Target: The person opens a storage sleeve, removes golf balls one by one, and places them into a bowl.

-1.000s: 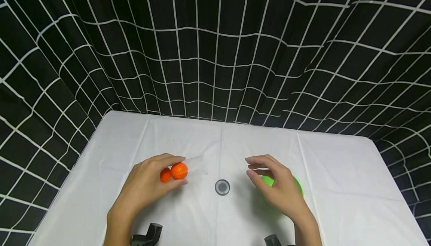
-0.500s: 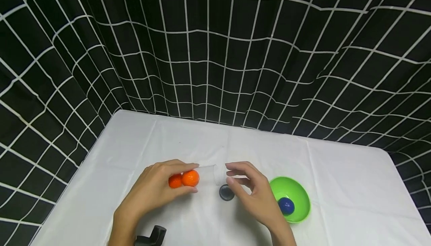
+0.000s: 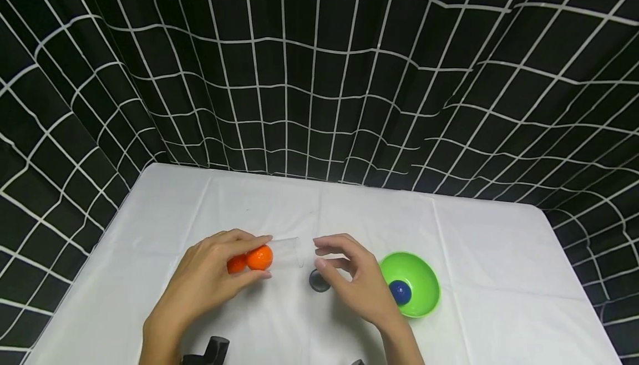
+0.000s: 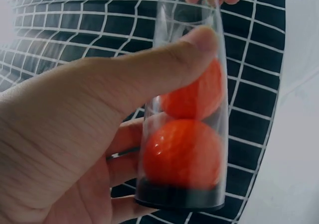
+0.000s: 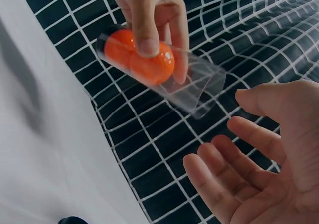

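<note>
A clear plastic tube point(image 3: 287, 253) lies tilted in the grip of my left hand point(image 3: 207, 270), its thumb and fingers on opposite sides. Inside it are two dimpled orange golf balls, one near the fingertips point(image 4: 192, 97) and the other golf ball point(image 4: 182, 153) against the black end cap point(image 4: 180, 194). The tube's uncovered mouth point(image 5: 208, 92) points toward my right hand point(image 3: 356, 282). That hand hovers just apart from the mouth, fingers loosely bent, nothing between them. A dark round cap point(image 3: 319, 280) sits on the table below the gap between the hands.
To the right of my right hand stands a green bowl point(image 3: 424, 298) with a dark blue ball point(image 3: 400, 292) in it. A white cloth point(image 3: 499, 276) covers the table. Black fabric with a white grid point(image 3: 319, 76) rises behind and at the sides.
My right hand has moved left from over the green bowl to near the tube's mouth, uncovering the bowl and blue ball. The left hand keeps its grip on the tube.
</note>
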Motion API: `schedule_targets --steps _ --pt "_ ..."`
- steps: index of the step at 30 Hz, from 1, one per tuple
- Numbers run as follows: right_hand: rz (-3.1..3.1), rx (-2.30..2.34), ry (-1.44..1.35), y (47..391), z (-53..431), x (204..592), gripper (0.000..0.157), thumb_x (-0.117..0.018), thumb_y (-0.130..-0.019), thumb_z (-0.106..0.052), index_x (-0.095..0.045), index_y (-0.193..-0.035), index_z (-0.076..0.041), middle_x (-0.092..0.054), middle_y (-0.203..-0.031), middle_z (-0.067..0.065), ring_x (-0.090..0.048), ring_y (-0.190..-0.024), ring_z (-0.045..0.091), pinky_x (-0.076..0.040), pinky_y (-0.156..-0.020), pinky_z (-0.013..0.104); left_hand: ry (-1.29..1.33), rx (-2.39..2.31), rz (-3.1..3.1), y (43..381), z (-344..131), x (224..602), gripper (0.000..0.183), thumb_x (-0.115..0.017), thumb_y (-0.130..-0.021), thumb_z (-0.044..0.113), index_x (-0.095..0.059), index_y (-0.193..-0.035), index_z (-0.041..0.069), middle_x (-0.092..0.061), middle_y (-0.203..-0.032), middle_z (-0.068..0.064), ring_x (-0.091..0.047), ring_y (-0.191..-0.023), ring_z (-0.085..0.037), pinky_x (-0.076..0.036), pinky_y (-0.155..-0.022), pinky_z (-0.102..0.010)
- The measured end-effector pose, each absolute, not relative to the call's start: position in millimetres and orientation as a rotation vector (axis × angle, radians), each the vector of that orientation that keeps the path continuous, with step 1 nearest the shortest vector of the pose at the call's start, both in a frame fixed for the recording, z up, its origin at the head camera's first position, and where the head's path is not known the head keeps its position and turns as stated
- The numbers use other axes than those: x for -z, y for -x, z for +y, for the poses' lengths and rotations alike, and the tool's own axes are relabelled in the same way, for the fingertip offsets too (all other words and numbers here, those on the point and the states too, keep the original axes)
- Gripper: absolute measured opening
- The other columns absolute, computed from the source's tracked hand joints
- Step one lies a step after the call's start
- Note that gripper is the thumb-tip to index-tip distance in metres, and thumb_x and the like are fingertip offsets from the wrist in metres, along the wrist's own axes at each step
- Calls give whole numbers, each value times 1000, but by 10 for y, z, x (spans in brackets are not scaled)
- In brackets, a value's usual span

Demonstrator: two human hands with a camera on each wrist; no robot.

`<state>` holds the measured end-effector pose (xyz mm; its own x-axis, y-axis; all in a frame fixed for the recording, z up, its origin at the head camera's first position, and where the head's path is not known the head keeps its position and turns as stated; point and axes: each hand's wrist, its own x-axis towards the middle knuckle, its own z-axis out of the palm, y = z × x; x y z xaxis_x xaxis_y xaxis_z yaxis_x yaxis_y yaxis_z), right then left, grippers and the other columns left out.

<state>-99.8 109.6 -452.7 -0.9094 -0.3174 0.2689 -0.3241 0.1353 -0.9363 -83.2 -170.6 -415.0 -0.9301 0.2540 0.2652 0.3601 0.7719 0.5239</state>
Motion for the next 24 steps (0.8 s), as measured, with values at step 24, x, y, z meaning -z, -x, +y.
schedule_targets --steps 24 --pt "-2405 -2096 -598 1002 998 4575 36 -76 -95 -4 -69 -130 -10 -70 -132 13 -72 -115 15 -62 -97 30 516 667 -2691 854 -1691 4183 56 -98 -75 23 -79 -126 31 -74 -114 6 -67 -112 -18 -46 -106 -43"
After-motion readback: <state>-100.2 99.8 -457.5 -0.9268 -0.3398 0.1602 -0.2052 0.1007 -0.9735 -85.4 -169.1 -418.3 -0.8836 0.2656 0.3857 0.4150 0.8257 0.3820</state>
